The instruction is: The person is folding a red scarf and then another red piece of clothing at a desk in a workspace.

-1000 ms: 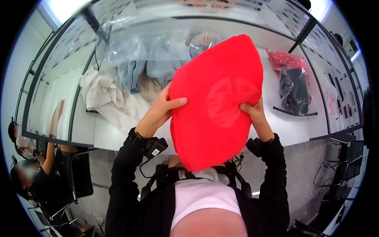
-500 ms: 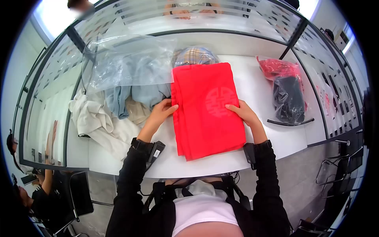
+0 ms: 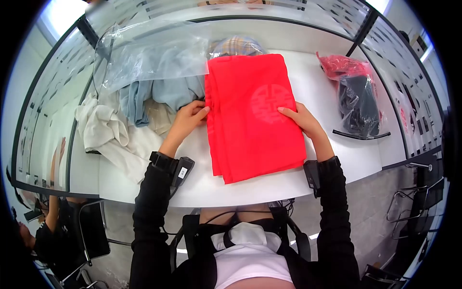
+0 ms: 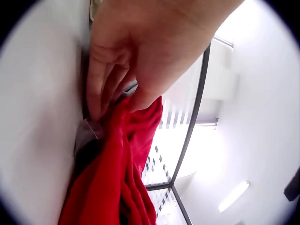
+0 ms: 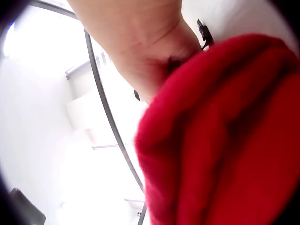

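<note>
A folded red cloth with a round, paler emblem lies on the white table in front of me. My left hand pinches its left edge; the left wrist view shows thumb and fingertips on either side of the gathered red layers. At the opposite edge my right hand holds the cloth, thumb on top beside the emblem and the other fingers hidden beneath. Thick, soft folds of the red cloth fill much of the right wrist view and cover those fingers.
Left of the cloth lie a crumpled white garment, blue-grey clothing and a clear plastic bag. A bagged plaid item sits behind. To the right are a bagged black item and a black strip. Framed partitions enclose the table.
The red cloth came down from being held up and tilted before me to lying flat on the table. Both hands stayed at its side edges throughout.
</note>
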Tool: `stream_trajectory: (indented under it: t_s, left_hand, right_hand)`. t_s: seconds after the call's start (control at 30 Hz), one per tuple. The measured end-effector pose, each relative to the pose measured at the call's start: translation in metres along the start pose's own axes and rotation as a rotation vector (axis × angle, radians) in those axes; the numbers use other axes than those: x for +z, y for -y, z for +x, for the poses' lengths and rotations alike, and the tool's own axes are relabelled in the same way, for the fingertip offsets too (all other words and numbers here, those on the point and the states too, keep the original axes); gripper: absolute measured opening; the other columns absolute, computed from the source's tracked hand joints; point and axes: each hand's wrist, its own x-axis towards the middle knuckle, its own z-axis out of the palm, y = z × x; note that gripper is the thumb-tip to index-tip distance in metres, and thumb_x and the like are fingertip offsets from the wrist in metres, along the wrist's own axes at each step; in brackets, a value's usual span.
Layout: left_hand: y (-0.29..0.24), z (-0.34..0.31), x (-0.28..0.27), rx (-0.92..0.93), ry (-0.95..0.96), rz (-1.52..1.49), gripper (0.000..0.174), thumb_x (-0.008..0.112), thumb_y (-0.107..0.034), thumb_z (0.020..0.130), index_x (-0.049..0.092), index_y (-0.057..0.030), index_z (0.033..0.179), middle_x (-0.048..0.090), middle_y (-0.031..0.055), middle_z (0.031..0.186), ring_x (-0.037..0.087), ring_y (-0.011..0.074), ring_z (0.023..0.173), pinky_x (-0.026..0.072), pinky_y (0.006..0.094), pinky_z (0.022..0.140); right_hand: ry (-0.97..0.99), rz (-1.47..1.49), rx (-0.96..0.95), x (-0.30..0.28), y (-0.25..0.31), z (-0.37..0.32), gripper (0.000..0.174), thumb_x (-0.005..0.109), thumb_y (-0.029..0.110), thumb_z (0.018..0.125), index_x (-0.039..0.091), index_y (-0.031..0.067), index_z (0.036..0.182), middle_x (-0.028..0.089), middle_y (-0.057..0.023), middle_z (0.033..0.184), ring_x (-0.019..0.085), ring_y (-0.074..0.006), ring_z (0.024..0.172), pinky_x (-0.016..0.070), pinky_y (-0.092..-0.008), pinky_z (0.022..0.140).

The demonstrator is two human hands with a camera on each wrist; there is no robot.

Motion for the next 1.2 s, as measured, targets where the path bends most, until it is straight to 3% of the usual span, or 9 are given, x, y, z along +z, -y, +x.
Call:
stream_trajectory:
  t_s: [0.07,1.2]
  left_hand:
    - [-0.001,0.001,0.0,-0.075,-0.013,-0.044,0.029,0.056,-0.023,0.089,0.057,0.0026,0.104,0.062,0.0066,0.089,0.059,0.0118,0.082,0.0489,0.0235,0.071]
    - [0.005,0.003,-0.003,0.0,0.042,0.003,0.022,0.049,-0.021,0.093,0.057,-0.0016,0.1,0.061,0.0021,0.088,0.059,0.0104,0.08,0.0491,0.0239,0.072]
  right_hand:
    - [0.001,0.011,-0.012,0.001,0.0,-0.001,0.042,0.062,0.027,0.083,0.055,-0.0048,0.11,0.062,-0.0105,0.1,0.06,-0.0143,0.087,0.0474,-0.0262,0.077]
    - [-0.016,-0.037,-0.041,0.002,0.002,-0.002,0.041,0.061,0.028,0.083,0.056,-0.0035,0.11,0.063,-0.0097,0.099,0.06,-0.0139,0.086,0.0467,-0.0252,0.077]
